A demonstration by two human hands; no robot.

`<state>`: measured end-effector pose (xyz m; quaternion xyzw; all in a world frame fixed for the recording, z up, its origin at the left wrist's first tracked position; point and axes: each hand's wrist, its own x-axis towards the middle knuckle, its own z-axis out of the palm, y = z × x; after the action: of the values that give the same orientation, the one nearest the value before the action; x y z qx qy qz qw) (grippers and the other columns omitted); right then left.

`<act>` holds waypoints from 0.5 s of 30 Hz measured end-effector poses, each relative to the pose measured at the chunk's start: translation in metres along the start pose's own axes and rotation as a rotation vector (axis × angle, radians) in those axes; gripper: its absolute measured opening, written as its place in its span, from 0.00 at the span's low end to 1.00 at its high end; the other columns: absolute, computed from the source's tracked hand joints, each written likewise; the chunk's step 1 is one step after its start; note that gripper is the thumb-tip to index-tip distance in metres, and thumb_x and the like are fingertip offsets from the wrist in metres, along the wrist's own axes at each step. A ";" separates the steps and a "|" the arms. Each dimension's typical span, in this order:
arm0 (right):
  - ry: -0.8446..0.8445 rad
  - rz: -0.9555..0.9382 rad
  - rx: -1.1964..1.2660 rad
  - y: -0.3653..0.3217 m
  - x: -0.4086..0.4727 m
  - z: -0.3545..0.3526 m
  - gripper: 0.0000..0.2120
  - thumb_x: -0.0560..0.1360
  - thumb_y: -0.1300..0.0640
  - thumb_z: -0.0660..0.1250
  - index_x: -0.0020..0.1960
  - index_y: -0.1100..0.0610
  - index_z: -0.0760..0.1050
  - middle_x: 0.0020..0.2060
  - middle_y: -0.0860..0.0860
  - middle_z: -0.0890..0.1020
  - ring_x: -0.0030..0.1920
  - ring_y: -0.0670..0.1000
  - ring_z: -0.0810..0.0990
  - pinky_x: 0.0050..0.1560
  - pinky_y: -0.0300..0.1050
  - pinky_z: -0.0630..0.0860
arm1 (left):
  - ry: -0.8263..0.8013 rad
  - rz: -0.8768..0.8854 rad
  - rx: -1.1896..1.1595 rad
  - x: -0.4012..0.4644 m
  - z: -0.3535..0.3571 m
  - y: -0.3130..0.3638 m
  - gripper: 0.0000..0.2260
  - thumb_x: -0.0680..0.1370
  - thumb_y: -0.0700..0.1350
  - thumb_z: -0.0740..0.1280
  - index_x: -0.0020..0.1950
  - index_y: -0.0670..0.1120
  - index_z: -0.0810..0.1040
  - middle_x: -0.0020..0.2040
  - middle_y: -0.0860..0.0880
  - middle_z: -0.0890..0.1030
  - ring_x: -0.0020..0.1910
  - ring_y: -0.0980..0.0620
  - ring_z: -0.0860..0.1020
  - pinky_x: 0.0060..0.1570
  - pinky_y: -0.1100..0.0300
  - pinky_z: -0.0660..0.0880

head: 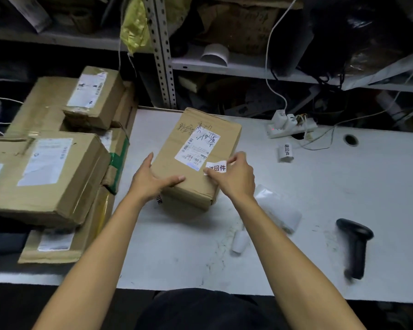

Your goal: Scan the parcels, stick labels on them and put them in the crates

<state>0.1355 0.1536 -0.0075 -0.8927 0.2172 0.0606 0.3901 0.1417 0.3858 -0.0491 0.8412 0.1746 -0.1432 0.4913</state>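
A brown cardboard parcel [177,160] with a white shipping slip and handwriting lies on the white table [320,186] in the middle. My left hand [153,179] rests on its near left corner, fingers straight, thumb along the near edge. My right hand [234,177] pinches a small white label [217,167] printed with black characters and holds it against the parcel's near right part. A black handheld scanner [355,246] lies on the table at the right.
Several taped parcels [45,163] are stacked at the table's left. A label roll strip [285,152], white backing scraps [279,208] and a power strip [291,126] with cables lie to the right. Metal shelving [236,67] runs along the back.
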 end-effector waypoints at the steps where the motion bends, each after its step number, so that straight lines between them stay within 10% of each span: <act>1: 0.010 0.057 0.019 0.002 0.001 0.003 0.34 0.62 0.41 0.81 0.58 0.53 0.68 0.54 0.46 0.74 0.49 0.51 0.76 0.46 0.48 0.74 | -0.043 -0.001 -0.057 0.004 -0.001 -0.003 0.54 0.53 0.65 0.84 0.76 0.53 0.68 0.69 0.53 0.76 0.66 0.50 0.75 0.67 0.47 0.74; 4: -0.127 0.245 0.392 0.010 0.003 0.008 0.41 0.63 0.46 0.83 0.70 0.55 0.69 0.62 0.48 0.74 0.58 0.51 0.79 0.57 0.49 0.79 | -0.073 0.044 -0.143 0.007 -0.003 0.000 0.44 0.51 0.62 0.84 0.64 0.53 0.78 0.56 0.56 0.83 0.57 0.54 0.81 0.58 0.52 0.80; 7: -0.218 0.187 0.516 0.020 -0.005 0.005 0.26 0.64 0.57 0.83 0.60 0.53 0.80 0.50 0.46 0.85 0.50 0.47 0.84 0.43 0.38 0.79 | -0.076 0.100 -0.144 -0.002 -0.001 0.009 0.37 0.55 0.55 0.86 0.61 0.53 0.78 0.55 0.57 0.83 0.56 0.54 0.80 0.51 0.57 0.80; 15: 0.065 0.005 0.589 0.062 -0.034 -0.096 0.35 0.55 0.54 0.87 0.60 0.49 0.81 0.50 0.43 0.86 0.52 0.41 0.84 0.57 0.45 0.82 | -0.229 0.287 -0.159 -0.033 0.058 0.087 0.43 0.55 0.53 0.87 0.65 0.52 0.71 0.60 0.51 0.78 0.57 0.52 0.81 0.56 0.54 0.80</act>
<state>0.0724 0.0585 0.0265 -0.7421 0.2402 -0.0325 0.6249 0.1461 0.2898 0.0047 0.7942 0.0064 -0.1523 0.5883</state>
